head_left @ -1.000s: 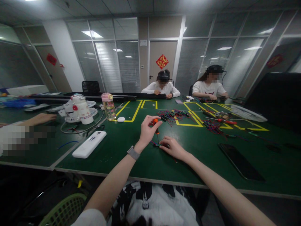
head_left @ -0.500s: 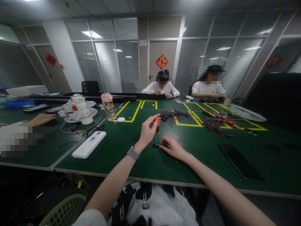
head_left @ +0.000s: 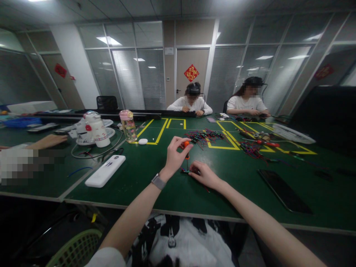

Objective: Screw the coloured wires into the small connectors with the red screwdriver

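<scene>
My left hand [head_left: 175, 152] is closed around the top of a small screwdriver [head_left: 187, 145] with an orange and black handle. The screwdriver stands upright, its thin shaft pointing down at a small green circuit board [head_left: 184, 171] on the table. My right hand [head_left: 204, 174] rests on the table with curled fingers, its fingertips pinching the right end of that board. Whether the screwdriver's tip sits in a screw is too small to tell. Just beyond my hands lies a pile of red and black wired parts [head_left: 207, 136].
A white power bank [head_left: 105, 171] lies to the left, a dark phone [head_left: 283, 191] to the right. Farther back stand a pink-lidded bottle [head_left: 128, 126] and a white bottle [head_left: 97, 129]. More wired parts [head_left: 251, 149] lie at right. Two people sit opposite; another person's arm [head_left: 41, 142] reaches in at left.
My left thumb and fingers have shifted their grip around the screwdriver's top, and the handle's orange end shows differently. My right hand and the board have stayed in place.
</scene>
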Demonstrator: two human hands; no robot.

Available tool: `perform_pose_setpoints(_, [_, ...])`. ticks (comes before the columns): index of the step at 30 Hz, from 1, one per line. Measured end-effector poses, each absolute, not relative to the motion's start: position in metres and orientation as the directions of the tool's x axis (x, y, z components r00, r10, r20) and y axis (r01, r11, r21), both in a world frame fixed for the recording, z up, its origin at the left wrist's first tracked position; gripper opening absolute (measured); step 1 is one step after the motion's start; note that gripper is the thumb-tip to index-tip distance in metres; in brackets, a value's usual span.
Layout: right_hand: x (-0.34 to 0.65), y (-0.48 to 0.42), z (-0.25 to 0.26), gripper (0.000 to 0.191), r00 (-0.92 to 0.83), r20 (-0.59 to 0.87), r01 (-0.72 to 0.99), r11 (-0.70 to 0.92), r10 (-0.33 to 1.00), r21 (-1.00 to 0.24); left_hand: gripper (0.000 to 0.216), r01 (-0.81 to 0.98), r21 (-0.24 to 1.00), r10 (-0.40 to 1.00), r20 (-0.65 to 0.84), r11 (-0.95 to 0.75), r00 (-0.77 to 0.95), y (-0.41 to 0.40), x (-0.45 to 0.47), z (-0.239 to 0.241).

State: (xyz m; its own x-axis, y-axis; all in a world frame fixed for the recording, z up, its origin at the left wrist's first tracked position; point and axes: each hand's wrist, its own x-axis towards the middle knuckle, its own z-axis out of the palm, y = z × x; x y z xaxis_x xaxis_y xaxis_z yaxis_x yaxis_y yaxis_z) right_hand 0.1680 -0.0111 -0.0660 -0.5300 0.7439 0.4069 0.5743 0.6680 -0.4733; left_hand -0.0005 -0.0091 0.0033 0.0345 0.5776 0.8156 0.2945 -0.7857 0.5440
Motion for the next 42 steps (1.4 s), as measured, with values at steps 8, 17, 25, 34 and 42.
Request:
perform_pose_setpoints(8, [0.1685,-0.0107,-0.0682,0.006,-0.536,0.407,0.584,0.673,0.74,-0.454,0.016,0.288,0.536,0.571,0.82,-0.793,0.046,-0.0089,-0.0016,0.0051])
perform_pose_setpoints(17, [0.1686,-0.0098,-0.0685,0.006,-0.537,0.4,0.573,0.67,0.742,-0.473,0.024,0.154,0.607,0.624,0.772,-0.78,0.122,-0.0079,-0.0025,0.0027])
perform_pose_setpoints(25, [0.1687,-0.0092,-0.0681,0.006,-0.531,0.409,0.573,0.67,0.742,-0.472,0.015,0.244,0.553,0.579,0.814,-0.797,0.045,-0.007,-0.0012,0.0038])
perform_pose_setpoints(34, [0.1692,-0.0093,-0.0692,0.004,-0.529,0.409,0.57,0.668,0.744,-0.478,0.021,0.177,0.56,0.58,0.81,-0.809,0.087,-0.008,-0.0037,0.0044])
perform_pose_setpoints(42, [0.1703,-0.0095,-0.0693,0.004,-0.544,0.412,0.559,0.682,0.731,-0.471,0.02,0.16,0.562,0.58,0.808,-0.811,0.102,-0.0082,-0.0023,0.0043])
